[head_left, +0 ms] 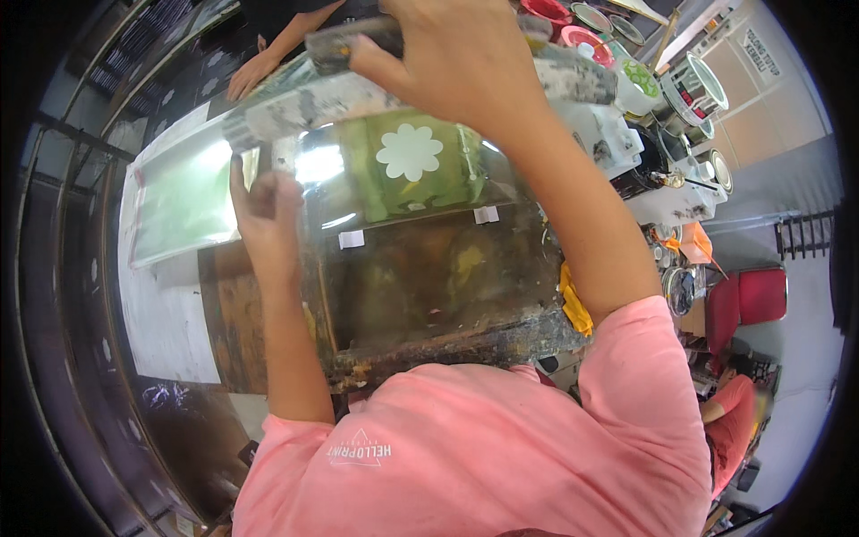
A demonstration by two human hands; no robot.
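My right hand (465,67) is closed round a worn grey bar that looks like a squeegee (335,45). Just below it runs the raised, paint-stained edge of a screen frame (331,103). My left hand (267,201), slightly blurred, has its index finger stretched up near the frame's left end, other fingers curled, and seems to hold nothing. Under the frame lies a glossy green clear sheet (380,188) bearing a white flower shape (410,152). Two small white tabs (352,239) sit along its near edge. Left of my left hand lies another shiny clear sheet (183,201).
Another person's hand (255,76) rests at the far left side. White paper (170,313) covers the table's left part. Cans and tubs (693,94) crowd the right, with a yellow cloth (574,300) by the table edge. Beyond are a red chair (752,300) and a seated person (729,425).
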